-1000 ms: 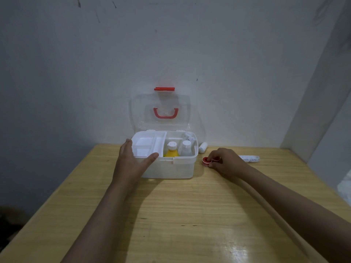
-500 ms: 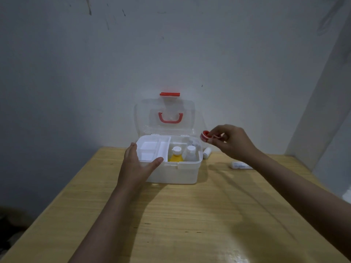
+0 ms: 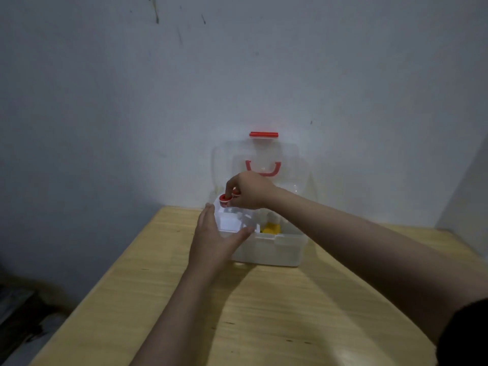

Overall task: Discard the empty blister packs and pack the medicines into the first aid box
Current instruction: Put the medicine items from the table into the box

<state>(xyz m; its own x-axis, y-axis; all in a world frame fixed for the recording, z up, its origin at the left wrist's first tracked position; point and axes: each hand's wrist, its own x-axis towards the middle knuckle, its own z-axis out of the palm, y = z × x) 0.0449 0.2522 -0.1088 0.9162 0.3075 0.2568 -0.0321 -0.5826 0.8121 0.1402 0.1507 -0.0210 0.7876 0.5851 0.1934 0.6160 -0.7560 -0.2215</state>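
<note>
The first aid box [image 3: 266,249] sits on the wooden table [image 3: 264,313], close to the back edge and near the wall [image 3: 105,101]. The box is white and you can partly see through it. Its clear lid [image 3: 290,165] stands straight up behind it. The lid has a red handle [image 3: 262,169] in the middle and a red clasp [image 3: 263,134] at the top.

Inside the box, on the left, is a white tray [image 3: 228,220] with small sections. To the right of the tray there is something yellow [image 3: 270,229] down in the box. The arm covers the rest of that side, so I cannot tell what else is in there.

The right hand [image 3: 249,190] reaches across over the left back corner of the box. Its fingers pinch a small red and white round thing [image 3: 225,198]. It is held just above the tray's far left corner. It is too small and blurry to say just what it is.

The left hand [image 3: 215,236] holds the box at its front left corner. The thumb lies on the front rim and the fingers go up along the left side.

A dark sleeve [image 3: 464,336] shows at the bottom right. The floor to the left of the table is dark.
</note>
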